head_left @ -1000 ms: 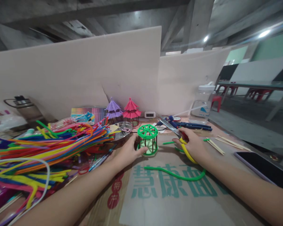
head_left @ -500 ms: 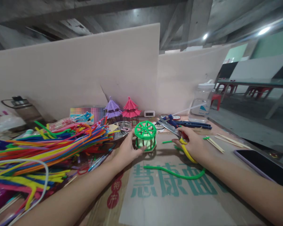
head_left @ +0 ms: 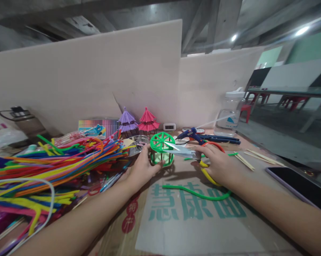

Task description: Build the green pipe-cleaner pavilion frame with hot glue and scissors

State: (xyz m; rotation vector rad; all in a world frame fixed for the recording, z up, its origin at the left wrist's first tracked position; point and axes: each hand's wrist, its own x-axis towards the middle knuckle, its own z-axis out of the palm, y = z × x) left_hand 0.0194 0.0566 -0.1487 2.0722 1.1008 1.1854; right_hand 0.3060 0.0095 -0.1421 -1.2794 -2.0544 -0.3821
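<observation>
My left hand (head_left: 146, 164) is closed around the left side of a small green round frame (head_left: 162, 142), with a spoked top, dark upright posts and a green-rimmed base. My right hand (head_left: 216, 161) grips scissors (head_left: 185, 152) with yellow and orange-red handles. Their blades are parted and point left, reaching across the right side of the green frame; whether they touch it I cannot tell. A long green pipe cleaner (head_left: 198, 195) lies curved on the table below my right hand. Short green pieces lie beside the scissors.
A heap of coloured pipe cleaners (head_left: 56, 163) covers the left. Purple (head_left: 127, 122) and pink (head_left: 147, 121) pagoda models stand behind, near a small clock (head_left: 169, 126). A glue gun (head_left: 191, 133), water bottle (head_left: 228, 113), wooden sticks (head_left: 244, 161) and phone (head_left: 296, 185) are to the right.
The scissors have swung down and left, from pointing up beside the green frame to lying across its right side. My left hand and the frame have barely moved.
</observation>
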